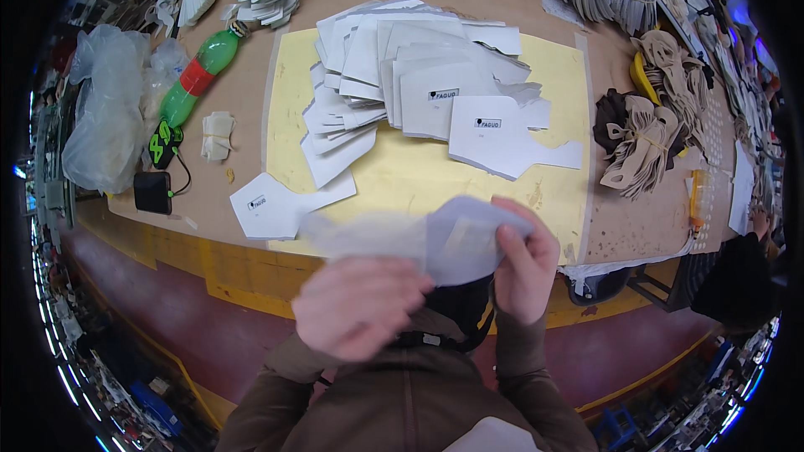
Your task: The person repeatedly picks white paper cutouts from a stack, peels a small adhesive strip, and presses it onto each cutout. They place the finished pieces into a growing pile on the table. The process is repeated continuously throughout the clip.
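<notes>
Got a thin grey cut piece [435, 238] up close to my chest, my right hand [521, 264] pinching its right end between thumb and fingers, while my left hand [356, 305] is too blurred to tell how closed it is or if it's really gripping the other end. It's floppy stuff, so I reckon it could fold or slip out on that side and drop off the bench's near edge. Past that a loose white piece [280, 205] sits by the near edge, and the big fanned stack [419, 75] spreads over the yellow mat [419, 176] toward the far edge.
</notes>
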